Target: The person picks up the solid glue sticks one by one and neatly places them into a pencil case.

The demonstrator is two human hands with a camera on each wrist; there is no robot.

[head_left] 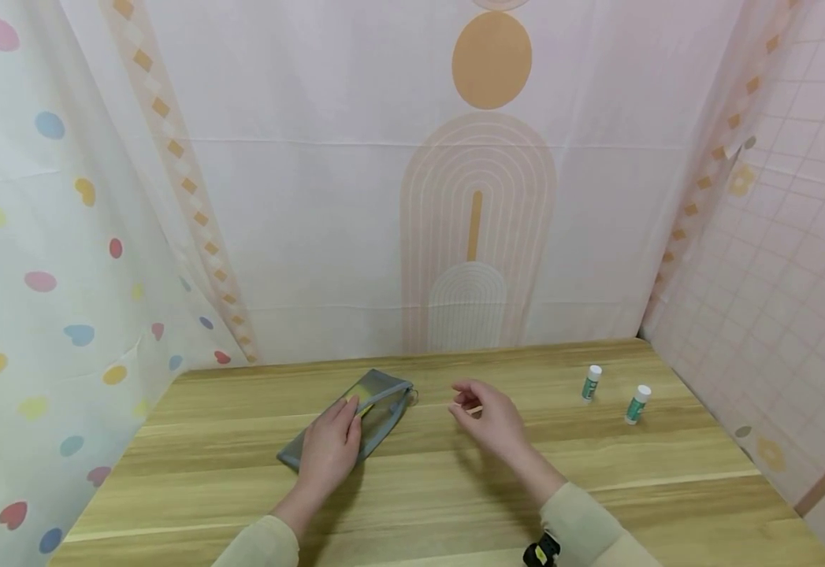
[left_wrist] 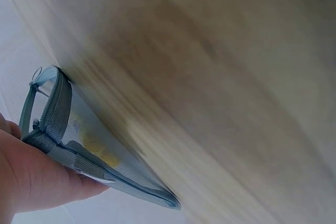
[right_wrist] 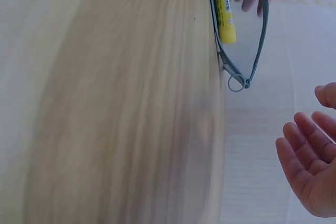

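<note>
My left hand (head_left: pixel 330 445) grips a grey-blue mesh zipper pouch (head_left: pixel 384 383) by its side, tilted on the table. The pouch's mouth gapes toward the right, and a small metal ring (right_wrist: pixel 235 82) hangs at its corner. Inside lies a yellow glue stick (right_wrist: pixel 226 17), which shows through the mesh as a yellow patch (left_wrist: pixel 100 148) in the left wrist view. To the right of the pouch, apart from it, my right hand (head_left: pixel 493 419) is raised above the table with loosely bent fingers and nothing held.
Two white-capped glue sticks with green labels, a farther one (head_left: pixel 591 383) and a nearer one (head_left: pixel 637 405), stand upright on the right of the wooden table (head_left: pixel 419 512). Patterned curtains (head_left: pixel 313 236) hang behind and at both sides. A dark watch-like device (head_left: pixel 542 551) is near the right sleeve.
</note>
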